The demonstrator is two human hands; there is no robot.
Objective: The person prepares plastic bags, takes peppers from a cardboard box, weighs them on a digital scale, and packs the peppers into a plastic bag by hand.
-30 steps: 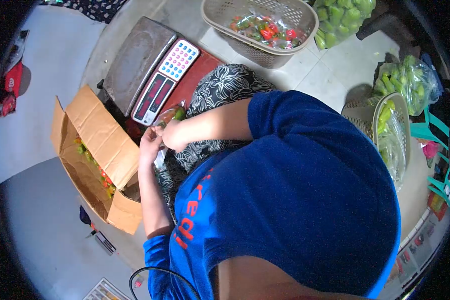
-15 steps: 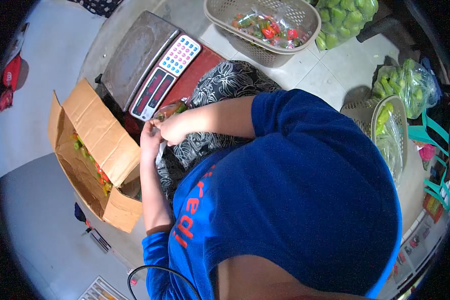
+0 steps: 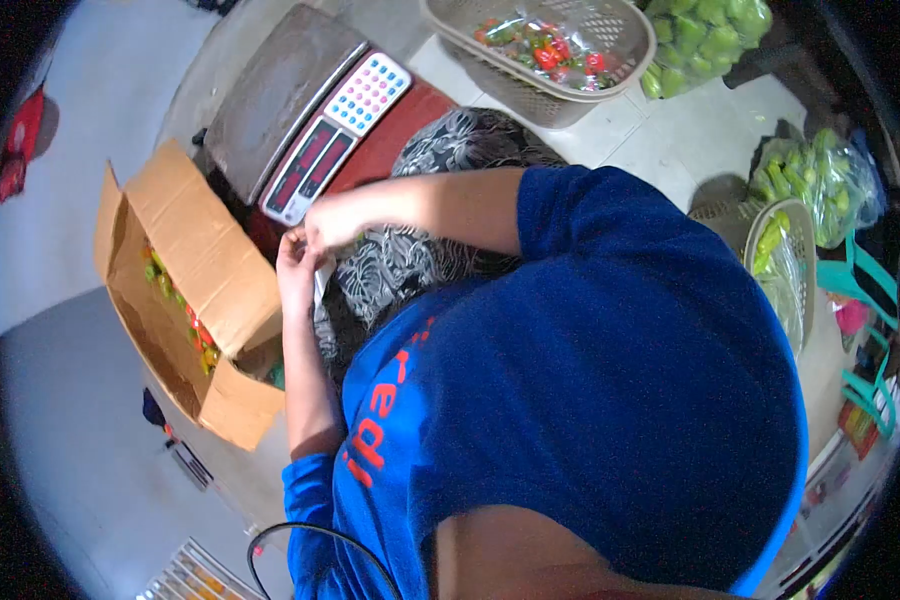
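My left hand (image 3: 296,262) is closed, its fingertips pinched beside my right hand. My right hand (image 3: 336,222) is closed too and slightly blurred, touching the left one over my lap. Between and behind them is a small clear plastic bag (image 3: 359,241), mostly hidden by the right hand and wrist; peppers show in it in the earlier frame. A pale strip (image 3: 322,282) hangs just below the fingers. Beyond the hands stands a digital scale (image 3: 315,165) with lit red displays. To their left, an opened cardboard box (image 3: 195,255) holds red, green and yellow peppers (image 3: 198,328).
A beige basket (image 3: 540,85) with bagged peppers (image 3: 550,52) stands at the top. Bags of green vegetables (image 3: 705,40) are at the upper right. Another basket (image 3: 808,270) with long green peppers is beside my right shoulder. A black cable (image 3: 315,527) curves near my left sleeve.
My right hand has moved up and slightly left, now covering most of the bag. The left hand stays pinched close by. The whole view has shifted a little.
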